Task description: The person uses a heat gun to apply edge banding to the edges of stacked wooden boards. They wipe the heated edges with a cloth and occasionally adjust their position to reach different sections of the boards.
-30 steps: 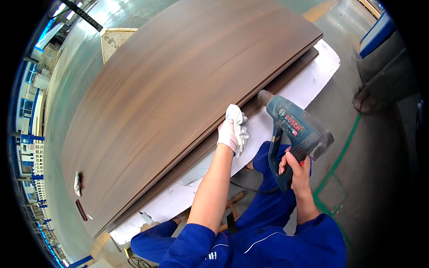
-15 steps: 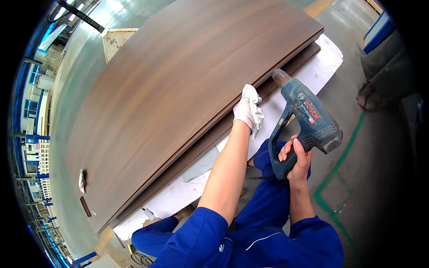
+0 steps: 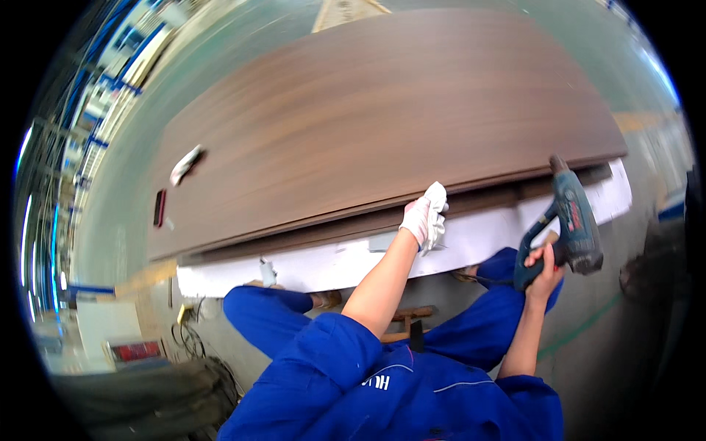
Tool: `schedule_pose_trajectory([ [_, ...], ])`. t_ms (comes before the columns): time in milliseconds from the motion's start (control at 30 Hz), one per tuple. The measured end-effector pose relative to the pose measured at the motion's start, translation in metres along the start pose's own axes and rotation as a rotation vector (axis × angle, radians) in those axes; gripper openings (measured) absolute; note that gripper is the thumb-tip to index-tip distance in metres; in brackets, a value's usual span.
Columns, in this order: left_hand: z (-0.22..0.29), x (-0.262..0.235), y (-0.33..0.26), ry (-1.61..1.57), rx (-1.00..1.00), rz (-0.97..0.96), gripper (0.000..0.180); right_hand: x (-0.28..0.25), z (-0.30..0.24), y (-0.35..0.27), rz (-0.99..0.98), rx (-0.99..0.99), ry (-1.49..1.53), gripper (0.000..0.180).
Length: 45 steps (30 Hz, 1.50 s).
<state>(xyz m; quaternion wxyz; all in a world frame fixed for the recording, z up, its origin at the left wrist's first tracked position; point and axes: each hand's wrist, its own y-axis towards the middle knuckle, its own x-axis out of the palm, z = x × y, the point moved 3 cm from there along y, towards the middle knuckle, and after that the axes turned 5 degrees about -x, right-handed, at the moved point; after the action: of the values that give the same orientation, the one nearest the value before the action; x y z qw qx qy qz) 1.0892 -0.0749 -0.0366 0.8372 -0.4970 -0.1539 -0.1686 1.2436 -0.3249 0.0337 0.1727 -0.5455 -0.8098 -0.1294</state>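
Observation:
A large brown wood-grain panel [image 3: 382, 110] lies flat in front of me, above another brown panel with a dark gap between their edges. My left hand [image 3: 417, 220], in a white glove, is closed on a bunched white cloth [image 3: 437, 200] at the upper panel's near edge. On the right, my bare right hand [image 3: 546, 270] is wrapped round the handle of a dark teal heat gun [image 3: 578, 220]. The gun's nozzle points away from me, close to the panel's near right edge.
White sheeting [image 3: 309, 273] shows under the panels. A crumpled white cloth [image 3: 185, 165] and a dark red bar-shaped thing [image 3: 159, 208] lie on the panel's left end. A small grey object [image 3: 268, 273] stands near my left knee. Cables [image 3: 193, 339] trail on the floor at lower left.
My view has turned, so the panel now lies more level across it. The heat gun appears further right; its nozzle has come to the panel's right edge. Both hands keep their holds.

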Motion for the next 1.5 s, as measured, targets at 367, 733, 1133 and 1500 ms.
schedule_pose_trajectory([
  [367, 0.117, -0.340, -0.094, -0.279, 0.045, -0.334, 0.016, 0.071, 0.045, -0.160, -0.520, 0.121, -0.286, 0.015],
  [733, 0.227, -0.517, -0.185, 1.322, 0.502, 1.339, 0.016, 0.133, 0.052, -0.226, -0.746, 0.291, -0.239, 0.013],
  [1133, 0.189, -0.253, -0.148, 2.154, 1.073, 0.455, 0.021, 0.108, 0.025, -0.203, -0.447, 0.224, -0.271, 0.009],
  [1500, 0.153, -0.161, -0.085, 2.062, 1.277, 0.232, 0.075, 0.047, 0.047, -0.134, -0.554, -0.157, -0.794, 0.006],
])
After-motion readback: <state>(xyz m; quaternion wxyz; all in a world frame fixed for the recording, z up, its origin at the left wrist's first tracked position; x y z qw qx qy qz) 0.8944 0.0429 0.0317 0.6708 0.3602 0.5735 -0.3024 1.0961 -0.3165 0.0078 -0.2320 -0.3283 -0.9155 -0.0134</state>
